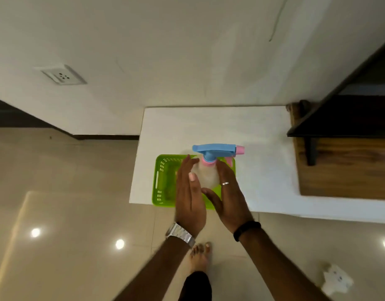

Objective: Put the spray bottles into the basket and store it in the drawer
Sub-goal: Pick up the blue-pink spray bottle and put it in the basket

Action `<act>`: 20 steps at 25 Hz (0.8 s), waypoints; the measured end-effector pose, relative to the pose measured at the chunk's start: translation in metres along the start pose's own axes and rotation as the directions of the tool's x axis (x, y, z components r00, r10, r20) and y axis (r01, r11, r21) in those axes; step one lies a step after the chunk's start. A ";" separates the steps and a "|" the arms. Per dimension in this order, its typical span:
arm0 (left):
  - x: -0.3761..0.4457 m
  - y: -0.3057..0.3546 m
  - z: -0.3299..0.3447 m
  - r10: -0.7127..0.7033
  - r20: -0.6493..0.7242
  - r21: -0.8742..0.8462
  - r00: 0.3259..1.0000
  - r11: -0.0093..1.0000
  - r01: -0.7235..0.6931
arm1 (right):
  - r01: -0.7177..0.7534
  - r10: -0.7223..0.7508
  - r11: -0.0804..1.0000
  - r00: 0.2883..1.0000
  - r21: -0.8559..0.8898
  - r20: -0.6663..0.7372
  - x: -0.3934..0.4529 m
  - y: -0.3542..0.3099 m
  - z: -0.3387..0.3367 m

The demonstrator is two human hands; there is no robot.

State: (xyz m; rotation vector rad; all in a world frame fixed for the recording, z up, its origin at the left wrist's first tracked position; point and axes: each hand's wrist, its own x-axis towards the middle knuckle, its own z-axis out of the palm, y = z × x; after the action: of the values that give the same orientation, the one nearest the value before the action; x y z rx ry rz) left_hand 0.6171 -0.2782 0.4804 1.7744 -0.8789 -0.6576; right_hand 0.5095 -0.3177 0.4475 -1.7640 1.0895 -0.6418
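Note:
A translucent spray bottle [206, 177] with a blue head and a pink nozzle stands upright over the right half of a green plastic basket [163, 181]. The basket sits at the near left corner of a white tabletop [208, 127]. My left hand [188, 198], with a metal watch on its wrist, presses the bottle's left side, thumb on its front. My right hand [228, 198], wearing a ring and a black wristband, presses the right side. The bottle's base is hidden behind my hands, so I cannot tell whether it rests on the basket floor. The basket's left half holds nothing I can see.
A dark wooden cabinet [343, 166] with a black ledge stands against the tabletop's right end. The wall behind carries a white socket [62, 76]. Below is a glossy tiled floor with my bare foot [200, 255] and a small white object [337, 279] at the lower right.

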 end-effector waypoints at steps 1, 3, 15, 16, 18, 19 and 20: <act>0.010 -0.015 -0.010 0.003 -0.013 0.074 1.000 0.997 -0.002 | -0.004 0.004 1.000 0.999 -0.018 0.034 0.009 0.003 0.016; 0.025 -0.043 -0.028 0.011 -0.042 0.248 0.999 0.969 0.000 | -0.028 0.035 0.997 0.995 -0.074 0.098 0.024 0.010 0.045; 0.049 -0.130 -0.062 -0.202 0.090 0.600 0.975 0.793 0.109 | -0.121 0.172 0.958 0.967 -0.258 0.187 0.063 0.040 0.126; 0.051 -0.132 -0.062 -0.216 0.092 0.603 0.972 0.789 0.118 | -0.131 0.182 0.957 0.966 -0.259 0.183 0.065 0.040 0.128; 0.053 -0.132 -0.064 -0.241 0.099 0.617 0.965 0.776 0.130 | -0.143 0.194 0.956 0.963 -0.256 0.187 0.067 0.038 0.130; 0.054 -0.131 -0.065 -0.250 0.109 0.620 0.962 0.774 0.131 | -0.157 0.208 0.955 0.960 -0.251 0.190 0.067 0.037 0.129; 0.054 -0.129 -0.066 -0.251 0.120 0.619 0.960 0.775 0.125 | -0.176 0.225 0.953 0.956 -0.245 0.190 0.067 0.036 0.127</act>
State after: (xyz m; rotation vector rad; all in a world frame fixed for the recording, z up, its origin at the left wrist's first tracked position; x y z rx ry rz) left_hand 0.7329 -0.2562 0.3808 2.4370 -1.1456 -0.7420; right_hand 0.6276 -0.3272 0.3580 -1.8336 1.2071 -0.1994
